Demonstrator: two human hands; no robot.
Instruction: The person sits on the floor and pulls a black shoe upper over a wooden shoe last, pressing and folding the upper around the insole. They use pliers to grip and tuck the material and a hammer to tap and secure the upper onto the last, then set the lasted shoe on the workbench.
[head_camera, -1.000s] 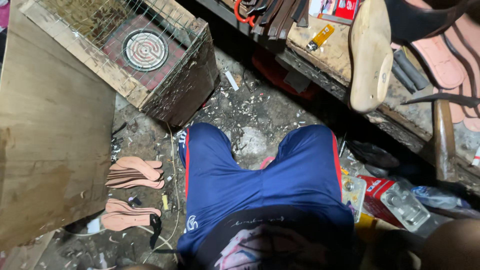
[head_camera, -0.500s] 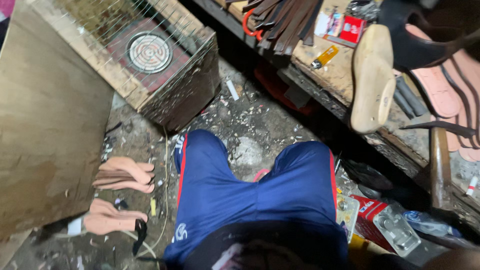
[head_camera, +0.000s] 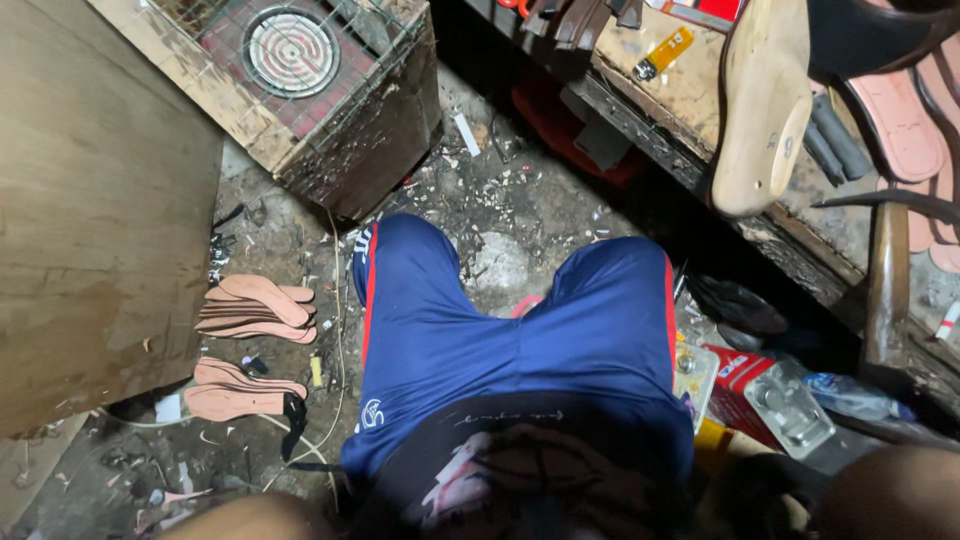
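I look down at my own lap in blue shorts with red side stripes (head_camera: 520, 350) and a dark printed shirt (head_camera: 520, 470). Only bare arm shows at the bottom edge, my left arm (head_camera: 250, 518) and my right arm (head_camera: 890, 492); both hands are out of frame. Two stacks of pink shoe insoles lie on the dirty floor left of my left leg, one stack (head_camera: 258, 310) farther off and one stack (head_camera: 240, 392) closer. A pale wooden shoe last (head_camera: 765, 110) stands on the workbench (head_camera: 690, 95) at upper right.
A wooden crate (head_camera: 360, 150) with a round coil heater (head_camera: 292, 50) under wire mesh stands at top left. A big plywood board (head_camera: 95, 220) fills the left. Pink soles (head_camera: 900, 110), a yellow tube (head_camera: 665, 52), a red box (head_camera: 740, 385) and clear packs (head_camera: 790, 405) are on the right.
My knees have spread apart, opening a gap of floor between them. The view has shifted slightly, so the crate sits higher in frame and the insoles lie nearer the middle.
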